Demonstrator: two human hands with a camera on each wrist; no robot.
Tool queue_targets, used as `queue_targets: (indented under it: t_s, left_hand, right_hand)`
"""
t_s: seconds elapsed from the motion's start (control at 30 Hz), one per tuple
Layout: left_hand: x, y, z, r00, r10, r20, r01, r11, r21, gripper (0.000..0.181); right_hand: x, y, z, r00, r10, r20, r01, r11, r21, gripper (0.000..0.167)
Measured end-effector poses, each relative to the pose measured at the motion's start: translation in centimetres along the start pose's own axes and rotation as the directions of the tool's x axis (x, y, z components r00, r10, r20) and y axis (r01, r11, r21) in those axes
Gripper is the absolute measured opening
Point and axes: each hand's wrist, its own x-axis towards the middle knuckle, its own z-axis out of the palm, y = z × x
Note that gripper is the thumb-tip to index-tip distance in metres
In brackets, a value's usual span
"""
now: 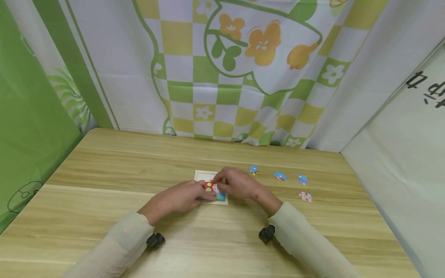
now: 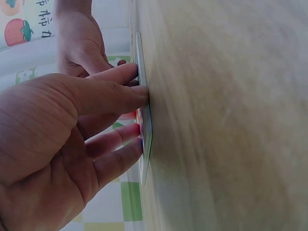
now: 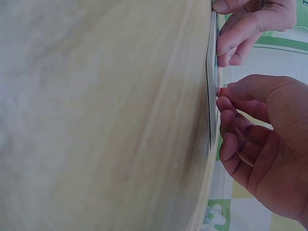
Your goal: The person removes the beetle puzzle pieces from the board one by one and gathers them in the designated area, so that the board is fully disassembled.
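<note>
A small puzzle board (image 1: 223, 201) with a pale frame lies flat on the table, partly hidden by both hands. Inside it are colourful fitted pieces, red with yellow dots, blue and green. My left hand (image 1: 185, 196) rests on the board's left side; in the left wrist view its thumb (image 2: 137, 95) touches the rim and its fairly straight fingers press the face. My right hand (image 1: 241, 183) comes from the right; thumb and index finger pinch a puzzle piece low over the board, mostly covered by the fingertips. Its other fingers are loosely curled in the right wrist view.
Loose puzzle pieces lie right of the board: a blue one with red and yellow (image 1: 254, 170), two more blue ones (image 1: 279, 175) (image 1: 303, 179), and a pink one (image 1: 305, 196). A patterned curtain (image 1: 236, 96) hangs behind the wooden table (image 1: 114, 173).
</note>
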Motion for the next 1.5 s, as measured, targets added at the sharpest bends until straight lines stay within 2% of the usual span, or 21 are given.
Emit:
queue_targets:
  t_s: [0.4,0.73,0.9,1.17,1.5]
  left_hand:
    - [0.1,0.1,-0.1,1.000,0.017,-0.004,-0.017,1.000,-0.001,0.048]
    - [0.2,-0.1,-0.1,0.999,0.035,0.000,-0.035,0.999,0.003,0.049]
    - [0.2,0.0,-0.1,1.000,0.017,0.012,-0.017,1.000,0.006,0.049]
    - [0.2,-0.1,0.0,1.000,0.010,0.024,-0.011,1.000,0.008,0.050]
    - [0.1,-0.2,0.0,1.000,0.021,0.008,-0.021,1.000,0.015,0.047]
  right_hand:
    - [0.5,-0.2,0.1,0.998,0.058,-0.031,-0.057,0.997,0.057,0.013]
    - [0.8,-0.3,-0.2,0.996,0.079,-0.046,-0.072,0.989,0.128,0.010]
    - [0.9,-0.5,-0.3,0.994,0.097,-0.040,-0.089,0.982,0.167,0.010]
    - [1.0,-0.4,-0.4,0.994,0.099,-0.038,-0.090,0.977,0.194,0.010]
    - [0.9,-0.3,-0.8,0.991,0.108,-0.084,-0.089,0.974,0.207,0.009]
